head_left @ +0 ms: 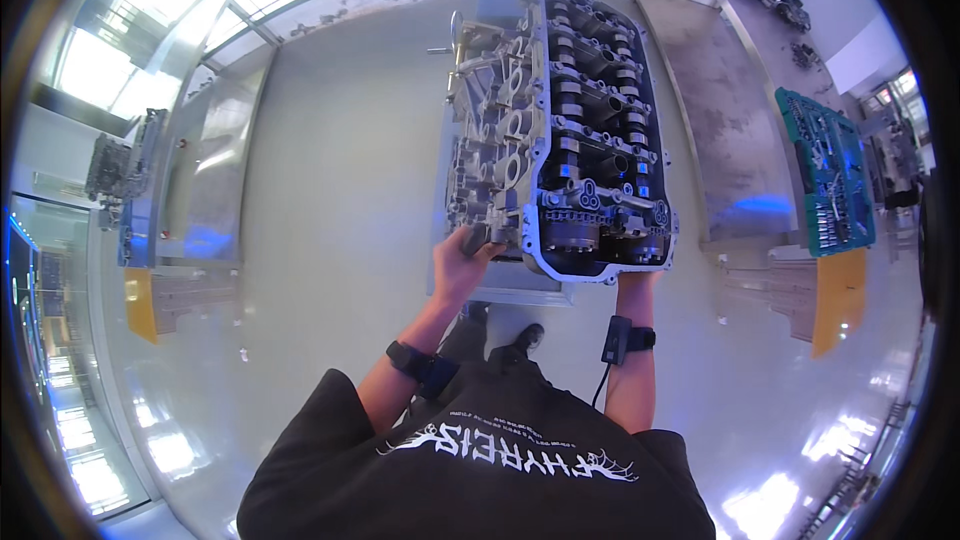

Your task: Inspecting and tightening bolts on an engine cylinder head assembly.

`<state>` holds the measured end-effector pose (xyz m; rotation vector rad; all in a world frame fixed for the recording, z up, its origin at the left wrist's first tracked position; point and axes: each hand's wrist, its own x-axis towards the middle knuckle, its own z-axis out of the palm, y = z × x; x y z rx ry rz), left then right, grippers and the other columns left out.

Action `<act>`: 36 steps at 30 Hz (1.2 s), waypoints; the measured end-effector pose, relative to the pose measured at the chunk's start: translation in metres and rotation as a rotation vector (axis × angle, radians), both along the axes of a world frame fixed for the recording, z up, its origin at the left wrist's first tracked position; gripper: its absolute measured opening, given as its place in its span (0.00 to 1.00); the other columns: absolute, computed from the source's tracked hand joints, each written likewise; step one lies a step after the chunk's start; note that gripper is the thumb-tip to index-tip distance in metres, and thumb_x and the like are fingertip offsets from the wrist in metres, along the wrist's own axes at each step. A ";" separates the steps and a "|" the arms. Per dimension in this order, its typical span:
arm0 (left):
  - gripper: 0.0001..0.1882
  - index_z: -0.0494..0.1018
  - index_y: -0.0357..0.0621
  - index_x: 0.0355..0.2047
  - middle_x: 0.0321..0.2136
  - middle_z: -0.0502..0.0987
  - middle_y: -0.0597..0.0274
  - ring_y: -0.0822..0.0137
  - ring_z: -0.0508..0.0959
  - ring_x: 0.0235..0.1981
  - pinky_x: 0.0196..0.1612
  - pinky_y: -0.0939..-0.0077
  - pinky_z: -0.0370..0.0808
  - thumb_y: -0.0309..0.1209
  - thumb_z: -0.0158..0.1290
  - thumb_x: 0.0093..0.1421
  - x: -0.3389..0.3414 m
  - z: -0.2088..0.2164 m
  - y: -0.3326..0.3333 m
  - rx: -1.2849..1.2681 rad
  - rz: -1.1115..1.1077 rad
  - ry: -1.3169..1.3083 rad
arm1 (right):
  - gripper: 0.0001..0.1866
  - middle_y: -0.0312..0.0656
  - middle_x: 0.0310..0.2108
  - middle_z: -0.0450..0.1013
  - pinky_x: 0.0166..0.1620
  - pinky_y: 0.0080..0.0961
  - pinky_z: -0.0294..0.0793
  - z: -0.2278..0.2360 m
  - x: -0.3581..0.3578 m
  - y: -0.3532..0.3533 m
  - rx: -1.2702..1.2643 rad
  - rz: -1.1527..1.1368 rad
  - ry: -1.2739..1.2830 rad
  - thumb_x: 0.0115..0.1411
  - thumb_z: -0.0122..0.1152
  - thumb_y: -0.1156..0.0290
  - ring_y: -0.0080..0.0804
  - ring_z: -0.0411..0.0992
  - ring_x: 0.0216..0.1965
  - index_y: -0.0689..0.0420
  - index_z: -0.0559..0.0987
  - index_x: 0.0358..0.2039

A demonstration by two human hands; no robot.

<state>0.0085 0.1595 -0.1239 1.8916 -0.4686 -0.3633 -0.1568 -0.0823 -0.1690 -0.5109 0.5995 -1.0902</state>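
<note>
Engine assembly (535, 140), its upper side exposed, standing on a grey support (530, 296) directly ahead of the person. Two parallel camshafts (567, 125) run lengthwise inside the pale rim; a chain (572, 216) crosses the near end. Left hand (466, 252): at the near left corner of the assembly, thumb and fingers bent around a dark rounded piece (474, 238); whether this piece belongs to the engine cannot be told. The engine's bulk lies beyond and to the right of these fingertips. Right hand: its fingers are hidden by the near edge of the engine, so their spread and contact cannot be told; the right forearm (632, 385) ends at that edge. At right, an open green tool case (846, 232).
</note>
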 end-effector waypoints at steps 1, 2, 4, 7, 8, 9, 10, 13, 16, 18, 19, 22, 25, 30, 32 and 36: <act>0.15 0.68 0.37 0.21 0.13 0.62 0.67 0.78 0.60 0.19 0.22 0.77 0.62 0.29 0.65 0.47 0.000 -0.002 -0.002 -0.039 -0.007 0.007 | 0.26 0.48 0.51 0.68 0.52 0.42 0.71 0.003 0.000 -0.001 -0.005 0.003 0.006 0.65 0.40 0.54 0.43 0.70 0.49 0.59 0.65 0.56; 0.15 0.68 0.37 0.21 0.12 0.63 0.65 0.78 0.60 0.18 0.21 0.76 0.62 0.29 0.65 0.47 0.000 -0.004 -0.003 -0.077 -0.015 0.013 | 0.26 0.48 0.51 0.68 0.52 0.43 0.71 0.005 0.000 -0.001 -0.014 0.003 0.014 0.65 0.40 0.54 0.43 0.70 0.49 0.59 0.65 0.56; 0.15 0.68 0.37 0.21 0.13 0.64 0.64 0.78 0.60 0.18 0.21 0.76 0.63 0.30 0.65 0.47 0.001 0.004 -0.001 -0.047 -0.047 -0.010 | 0.26 0.48 0.51 0.67 0.52 0.43 0.71 0.009 0.000 0.000 -0.024 -0.005 0.021 0.65 0.40 0.54 0.43 0.70 0.49 0.59 0.64 0.56; 0.15 0.69 0.37 0.22 0.13 0.67 0.63 0.78 0.61 0.19 0.21 0.76 0.63 0.29 0.65 0.47 0.005 -0.014 0.002 -0.041 -0.085 -0.053 | 0.27 0.48 0.52 0.67 0.52 0.44 0.71 0.009 -0.004 0.001 -0.088 0.119 -0.053 0.65 0.41 0.52 0.44 0.69 0.50 0.58 0.64 0.56; 0.14 0.69 0.36 0.22 0.13 0.68 0.63 0.78 0.61 0.19 0.21 0.76 0.63 0.29 0.65 0.47 0.006 -0.026 0.005 -0.064 -0.074 -0.070 | 0.27 0.49 0.52 0.66 0.52 0.44 0.71 0.003 -0.002 0.002 -0.078 0.081 -0.036 0.64 0.41 0.51 0.45 0.69 0.50 0.58 0.65 0.56; 0.14 0.69 0.36 0.22 0.13 0.68 0.63 0.78 0.61 0.19 0.21 0.76 0.63 0.29 0.65 0.47 0.006 -0.027 0.004 -0.076 -0.108 -0.063 | 0.27 0.49 0.53 0.66 0.53 0.44 0.70 -0.006 0.000 0.002 -0.005 0.002 -0.040 0.64 0.41 0.52 0.45 0.68 0.51 0.58 0.65 0.56; 0.14 0.69 0.36 0.22 0.13 0.68 0.64 0.78 0.61 0.19 0.21 0.77 0.63 0.29 0.65 0.47 0.006 -0.021 0.006 -0.099 -0.115 -0.040 | 0.26 0.48 0.52 0.66 0.53 0.44 0.70 -0.008 0.000 0.002 -0.029 0.064 -0.147 0.64 0.41 0.53 0.44 0.68 0.51 0.57 0.65 0.56; 0.11 0.68 0.38 0.22 0.15 0.67 0.69 0.79 0.63 0.20 0.23 0.79 0.64 0.24 0.62 0.48 0.004 0.004 0.001 -0.078 -0.171 -0.022 | 0.25 0.45 0.52 0.67 0.54 0.40 0.69 -0.023 -0.004 -0.015 0.034 0.158 -0.274 0.65 0.41 0.54 0.40 0.68 0.51 0.57 0.65 0.56; 0.09 0.67 0.40 0.21 0.16 0.67 0.73 0.80 0.64 0.21 0.24 0.80 0.64 0.20 0.58 0.50 0.004 0.008 0.000 -0.011 -0.191 -0.015 | 0.23 0.44 0.51 0.67 0.54 0.36 0.69 -0.032 -0.009 -0.013 -0.037 0.081 -0.157 0.66 0.41 0.58 0.37 0.68 0.51 0.57 0.64 0.56; 0.10 0.66 0.40 0.20 0.16 0.66 0.74 0.80 0.64 0.21 0.24 0.80 0.64 0.20 0.57 0.50 0.006 0.001 0.002 0.011 -0.192 -0.005 | 0.20 0.43 0.51 0.67 0.54 0.34 0.69 -0.019 -0.008 -0.008 -0.093 0.079 -0.033 0.67 0.41 0.63 0.34 0.68 0.50 0.57 0.64 0.56; 0.09 0.68 0.38 0.22 0.17 0.68 0.69 0.79 0.64 0.21 0.24 0.79 0.65 0.23 0.60 0.49 0.007 -0.005 0.003 -0.006 -0.185 -0.026 | 0.20 0.43 0.51 0.67 0.54 0.34 0.69 -0.020 -0.008 -0.007 -0.090 0.075 -0.042 0.67 0.41 0.63 0.34 0.68 0.50 0.57 0.64 0.56; 0.11 0.70 0.37 0.25 0.17 0.71 0.65 0.78 0.64 0.21 0.24 0.78 0.66 0.27 0.63 0.49 0.003 -0.001 0.000 -0.047 -0.189 -0.015 | 0.21 0.42 0.51 0.68 0.52 0.35 0.71 -0.028 -0.013 -0.011 0.011 0.040 -0.083 0.67 0.40 0.61 0.35 0.70 0.49 0.57 0.65 0.56; 0.13 0.70 0.36 0.26 0.17 0.71 0.65 0.77 0.65 0.21 0.25 0.77 0.67 0.29 0.63 0.49 0.001 -0.003 -0.001 -0.111 -0.163 0.001 | 0.23 0.43 0.51 0.69 0.50 0.37 0.72 -0.038 -0.011 -0.015 0.068 0.039 -0.167 0.66 0.40 0.57 0.37 0.70 0.49 0.56 0.66 0.56; 0.14 0.73 0.37 0.28 0.19 0.76 0.65 0.76 0.73 0.23 0.26 0.77 0.69 0.35 0.63 0.51 0.011 -0.020 0.009 0.172 -0.171 -0.158 | 0.24 0.43 0.49 0.71 0.49 0.38 0.74 -0.032 -0.014 -0.012 0.089 0.072 -0.060 0.65 0.39 0.53 0.38 0.72 0.46 0.55 0.68 0.54; 0.14 0.74 0.38 0.27 0.18 0.77 0.65 0.76 0.73 0.22 0.26 0.76 0.69 0.36 0.62 0.52 0.009 -0.014 0.018 0.068 -0.186 -0.015 | 0.26 0.42 0.52 0.69 0.51 0.39 0.71 -0.030 -0.018 -0.009 0.064 0.066 0.055 0.64 0.40 0.50 0.36 0.70 0.49 0.54 0.67 0.55; 0.12 0.75 0.40 0.29 0.18 0.77 0.65 0.76 0.75 0.23 0.27 0.77 0.70 0.36 0.60 0.54 0.023 -0.024 0.053 0.041 -0.324 0.170 | 0.25 0.40 0.52 0.68 0.55 0.37 0.65 -0.046 -0.053 0.003 0.112 -0.010 0.274 0.63 0.42 0.51 0.37 0.66 0.53 0.53 0.68 0.54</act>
